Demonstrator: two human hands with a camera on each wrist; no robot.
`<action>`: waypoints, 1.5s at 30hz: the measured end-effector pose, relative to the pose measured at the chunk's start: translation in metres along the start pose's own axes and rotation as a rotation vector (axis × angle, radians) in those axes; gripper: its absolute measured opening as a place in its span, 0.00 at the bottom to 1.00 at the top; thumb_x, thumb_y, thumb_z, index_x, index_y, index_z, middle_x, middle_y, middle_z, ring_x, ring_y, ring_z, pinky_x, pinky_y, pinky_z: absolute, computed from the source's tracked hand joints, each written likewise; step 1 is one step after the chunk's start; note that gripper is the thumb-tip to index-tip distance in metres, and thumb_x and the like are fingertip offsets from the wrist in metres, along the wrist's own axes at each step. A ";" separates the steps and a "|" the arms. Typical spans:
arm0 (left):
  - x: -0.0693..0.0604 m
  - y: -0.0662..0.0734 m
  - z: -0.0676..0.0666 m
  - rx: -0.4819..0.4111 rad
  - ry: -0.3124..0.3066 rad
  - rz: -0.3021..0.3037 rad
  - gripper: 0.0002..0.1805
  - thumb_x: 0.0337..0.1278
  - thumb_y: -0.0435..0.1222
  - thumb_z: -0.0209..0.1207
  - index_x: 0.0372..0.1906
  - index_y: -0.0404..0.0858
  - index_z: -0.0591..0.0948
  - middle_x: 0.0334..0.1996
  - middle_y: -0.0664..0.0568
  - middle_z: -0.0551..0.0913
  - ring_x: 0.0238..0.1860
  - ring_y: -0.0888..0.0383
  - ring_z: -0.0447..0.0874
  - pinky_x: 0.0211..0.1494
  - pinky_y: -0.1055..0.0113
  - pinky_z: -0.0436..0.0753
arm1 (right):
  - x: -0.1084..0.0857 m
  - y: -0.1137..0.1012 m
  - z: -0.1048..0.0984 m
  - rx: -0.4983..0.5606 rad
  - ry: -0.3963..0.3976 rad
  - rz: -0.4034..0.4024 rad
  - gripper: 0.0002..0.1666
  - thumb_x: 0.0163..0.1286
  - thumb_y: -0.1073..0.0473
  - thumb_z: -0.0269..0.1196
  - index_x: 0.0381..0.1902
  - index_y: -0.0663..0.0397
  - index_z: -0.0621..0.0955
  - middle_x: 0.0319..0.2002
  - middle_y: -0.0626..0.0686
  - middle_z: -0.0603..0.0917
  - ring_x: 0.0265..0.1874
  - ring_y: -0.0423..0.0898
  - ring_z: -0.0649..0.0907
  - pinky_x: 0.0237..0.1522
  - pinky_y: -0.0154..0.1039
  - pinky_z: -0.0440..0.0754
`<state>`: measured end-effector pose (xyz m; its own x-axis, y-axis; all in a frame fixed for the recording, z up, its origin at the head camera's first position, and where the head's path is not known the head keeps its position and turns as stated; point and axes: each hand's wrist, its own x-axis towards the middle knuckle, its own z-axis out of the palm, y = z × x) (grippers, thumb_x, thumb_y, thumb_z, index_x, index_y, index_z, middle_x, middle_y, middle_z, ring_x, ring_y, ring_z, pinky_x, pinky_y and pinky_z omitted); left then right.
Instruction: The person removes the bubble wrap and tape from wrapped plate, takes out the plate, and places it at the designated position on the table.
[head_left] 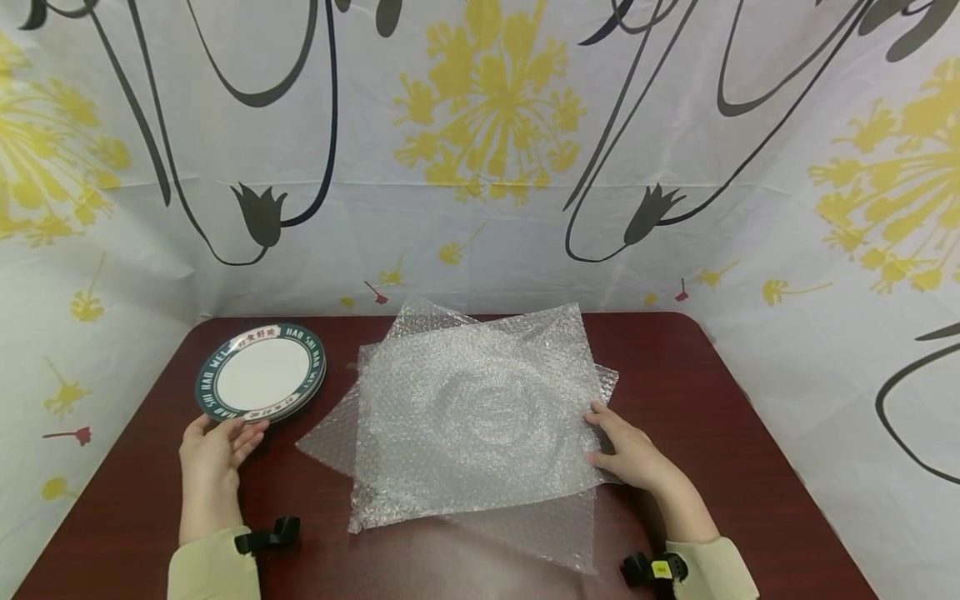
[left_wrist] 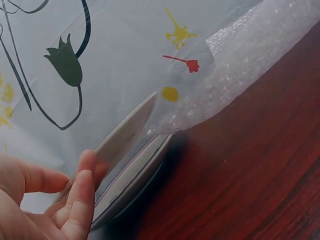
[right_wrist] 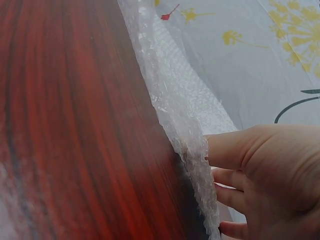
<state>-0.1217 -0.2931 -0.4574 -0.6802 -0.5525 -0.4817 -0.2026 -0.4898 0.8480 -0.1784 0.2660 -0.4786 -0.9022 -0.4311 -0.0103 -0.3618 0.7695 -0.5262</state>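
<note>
My left hand (head_left: 213, 454) pinches the near rim of a round plate (head_left: 262, 375), white with a dark green lettered border. In the left wrist view this plate (left_wrist: 127, 127) is tilted up, apart at its far side from the plates (left_wrist: 135, 175) stacked below. My right hand (head_left: 630, 450) touches the right edge of the top sheet of bubble wrap (head_left: 420, 417), its thumb and fingertips spread along that edge. Faint ring-shaped creases mark the sheet's middle; what lies beneath them is hidden. The right wrist view shows the bubble wrap (right_wrist: 170, 110) edge against the fingertips.
More bubble wrap (head_left: 330, 433) lies askew under the top sheet, its corners sticking out. Everything rests on a dark red wooden table (head_left: 720, 467). A white cloth (head_left: 480, 208) with flower prints hangs behind and at both sides.
</note>
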 end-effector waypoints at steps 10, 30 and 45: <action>0.004 -0.004 -0.001 -0.033 -0.008 -0.009 0.38 0.68 0.29 0.49 0.76 0.44 0.46 0.25 0.54 0.81 0.27 0.58 0.87 0.32 0.66 0.85 | 0.000 -0.001 -0.001 0.006 -0.004 0.002 0.35 0.62 0.57 0.68 0.64 0.66 0.70 0.69 0.68 0.61 0.66 0.66 0.61 0.60 0.66 0.62; 0.011 -0.010 -0.003 -0.020 -0.035 -0.033 0.34 0.68 0.30 0.50 0.74 0.37 0.50 0.23 0.53 0.84 0.27 0.58 0.87 0.33 0.67 0.85 | 0.001 0.000 0.002 0.013 -0.011 0.028 0.36 0.61 0.59 0.68 0.64 0.66 0.70 0.70 0.66 0.59 0.67 0.65 0.60 0.61 0.67 0.60; 0.011 -0.014 -0.004 0.033 -0.031 -0.030 0.33 0.69 0.34 0.51 0.73 0.33 0.53 0.24 0.56 0.84 0.29 0.59 0.87 0.35 0.66 0.85 | 0.001 0.002 0.001 0.008 -0.003 0.011 0.36 0.62 0.57 0.68 0.64 0.66 0.70 0.69 0.67 0.60 0.67 0.65 0.60 0.59 0.69 0.60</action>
<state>-0.1236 -0.2954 -0.4757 -0.6949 -0.5167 -0.5001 -0.2456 -0.4832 0.8404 -0.1799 0.2666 -0.4804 -0.9054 -0.4241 -0.0187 -0.3497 0.7703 -0.5332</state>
